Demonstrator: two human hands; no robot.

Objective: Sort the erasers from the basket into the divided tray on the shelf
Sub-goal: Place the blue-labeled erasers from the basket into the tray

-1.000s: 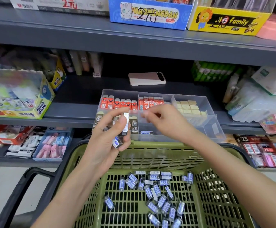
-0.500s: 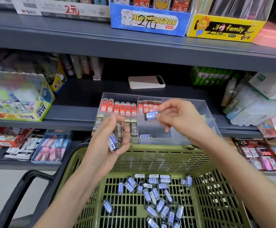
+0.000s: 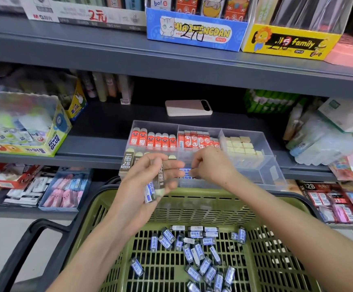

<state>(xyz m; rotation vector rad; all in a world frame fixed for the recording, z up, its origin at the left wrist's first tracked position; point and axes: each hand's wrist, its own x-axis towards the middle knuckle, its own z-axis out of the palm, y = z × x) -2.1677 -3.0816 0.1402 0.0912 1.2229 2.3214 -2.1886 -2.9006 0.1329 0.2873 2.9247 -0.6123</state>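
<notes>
A clear divided tray (image 3: 274,171) stands on the middle shelf, holding red, brown 2B and cream erasers in separate compartments. My left hand (image 3: 148,184) grips a small bunch of erasers (image 3: 150,193), blue-sleeved and brown ones, just in front of the tray's near wall. My right hand (image 3: 211,165) reaches into the tray's front middle compartment and pinches a blue-sleeved eraser (image 3: 185,171) beside others lying there. Below, the green basket (image 3: 276,260) holds several loose blue-sleeved erasers (image 3: 194,252).
A pink phone (image 3: 188,107) lies on the shelf behind the tray. A glue box (image 3: 24,125) sits at the left, packaged goods (image 3: 329,133) at the right. Eraser boxes (image 3: 64,193) fill the lower shelf. The basket's black handle (image 3: 42,228) juts left.
My right hand took a blue-sleeved eraser from my left hand, carried it over the tray, then lowered it into the front middle compartment. My left hand stayed in place with its bunch.
</notes>
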